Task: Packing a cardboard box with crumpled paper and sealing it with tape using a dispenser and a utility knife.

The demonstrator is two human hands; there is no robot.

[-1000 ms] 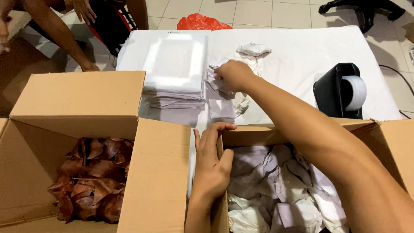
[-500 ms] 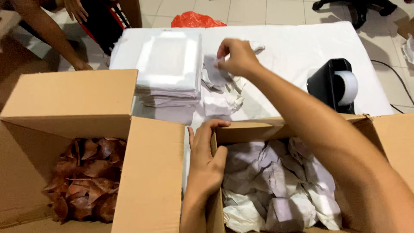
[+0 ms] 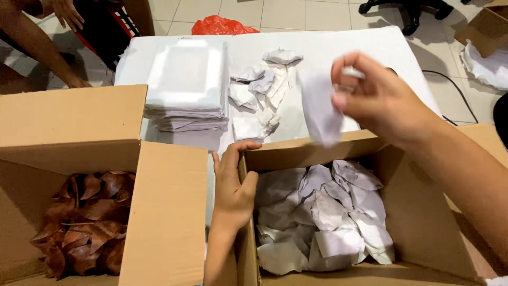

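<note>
Lifted away from the loose heap on the table since half a second ago, my right hand (image 3: pixel 389 100) now hangs above the far rim of the right-hand carton (image 3: pixel 423 212), its fingertips pinched shut on one small white wrapped piece (image 3: pixel 320 108) that dangles, blurred, just over the opening. My left hand (image 3: pixel 233 185) has not shifted: it rests on the carton's near-left corner, thumb inside and fingers spread over the cardboard edge, holding nothing but the wall itself.

Inside that carton lies a jumble of crumpled white wrapped pieces (image 3: pixel 323 217), thickest toward the near-left, thinner toward the far-right. To do this well, I judge that I should carry the piece clear of the rim before loosening the pinch, lower it toward the thinner corner, and keep the left hand bracing so the wall does not fold in.

Beyond the carton, on the white table (image 3: pixel 365 45), sit a stack of flat white sheets (image 3: pixel 185 82) and a loose heap of more wrapped pieces (image 3: pixel 262 92). At left, a second open carton (image 3: pixel 74 127) holds dark brown leaf-shaped items (image 3: pixel 84 217). Another person's arm (image 3: pixel 37 50) leans on the table's far-left corner, beside a red bag (image 3: pixel 222 25) on the tiled floor.
</note>
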